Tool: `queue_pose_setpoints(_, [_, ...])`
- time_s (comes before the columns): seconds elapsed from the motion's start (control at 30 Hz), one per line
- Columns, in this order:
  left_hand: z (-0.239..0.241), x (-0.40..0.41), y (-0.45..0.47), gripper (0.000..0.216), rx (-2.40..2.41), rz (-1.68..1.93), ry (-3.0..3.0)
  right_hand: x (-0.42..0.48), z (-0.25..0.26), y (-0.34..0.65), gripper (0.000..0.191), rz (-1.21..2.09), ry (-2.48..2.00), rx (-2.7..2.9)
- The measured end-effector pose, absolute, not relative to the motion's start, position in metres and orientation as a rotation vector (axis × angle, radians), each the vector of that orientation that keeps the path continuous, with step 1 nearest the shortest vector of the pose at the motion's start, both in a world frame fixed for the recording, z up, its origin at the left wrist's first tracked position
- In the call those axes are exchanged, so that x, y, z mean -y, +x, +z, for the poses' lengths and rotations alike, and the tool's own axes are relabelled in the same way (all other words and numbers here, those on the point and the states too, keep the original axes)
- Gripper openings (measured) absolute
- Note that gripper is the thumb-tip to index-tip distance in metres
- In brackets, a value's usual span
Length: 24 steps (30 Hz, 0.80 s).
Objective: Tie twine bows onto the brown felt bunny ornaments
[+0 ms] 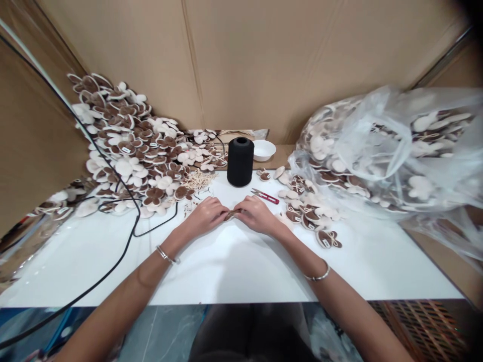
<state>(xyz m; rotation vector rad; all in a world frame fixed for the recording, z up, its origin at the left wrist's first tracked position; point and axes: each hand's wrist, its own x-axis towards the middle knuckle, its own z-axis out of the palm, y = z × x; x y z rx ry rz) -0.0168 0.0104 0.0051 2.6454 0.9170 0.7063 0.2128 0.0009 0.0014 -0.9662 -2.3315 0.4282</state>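
Over the middle of the white table, my left hand (207,215) and my right hand (255,213) meet, fingertips pinched together on a small brown fabric piece (230,215). Most of that piece is hidden by my fingers; its colour matches the brown plush pieces around. Just beyond my right hand lie thread snips (266,196) with red handles. A cone of black thread (240,162) stands upright behind both hands. Right of my right hand are brown-and-cream plush pieces with cord bows (328,238). A tangle of cream cords (198,179) sits beyond my left hand.
A tall heap of plush pieces (128,146) fills the back left. At the right, a clear plastic bag (377,146) bulges with more. A white bowl (263,151) stands behind the thread cone. A black cable (124,251) crosses the left side of the white table (181,276).
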Motion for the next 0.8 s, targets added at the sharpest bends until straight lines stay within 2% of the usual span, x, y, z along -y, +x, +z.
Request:
queue_pose_setpoints(0.2, [0.010,-0.013,-0.018,0.023,-1.045,0.737,2.628,-0.002,0.001,0.213,0.012,0.460,-0.984,2.304])
queue_pose_setpoints(0.33, [0.052,-0.043,-0.004,0.040,-1.177,1.058,2.615,-0.001,0.001,0.213,0.009,0.485,-0.975,2.290])
queue_pose_setpoints(0.4, [0.085,-0.071,0.008,0.051,-1.131,1.103,2.615,0.000,0.002,0.213,0.008,0.487,-0.975,2.292])
queue_pose_setpoints(0.5, [0.128,-0.118,0.024,0.065,-0.974,0.847,2.622,0.001,0.002,0.213,0.008,0.470,-0.977,2.303])
queue_pose_setpoints(0.63, [0.159,-0.157,0.034,0.058,-0.792,0.401,2.600,0.000,0.002,0.216,0.011,0.464,-0.987,2.297])
queue_pose_setpoints(0.7, [0.165,-0.160,0.040,0.058,-0.891,0.294,2.644,-0.001,0.000,0.216,0.012,0.483,-0.994,2.283])
queue_pose_setpoints(0.8, [0.167,-0.147,0.058,0.069,-1.296,0.177,2.667,-0.002,-0.001,0.216,0.011,0.511,-1.005,2.266])
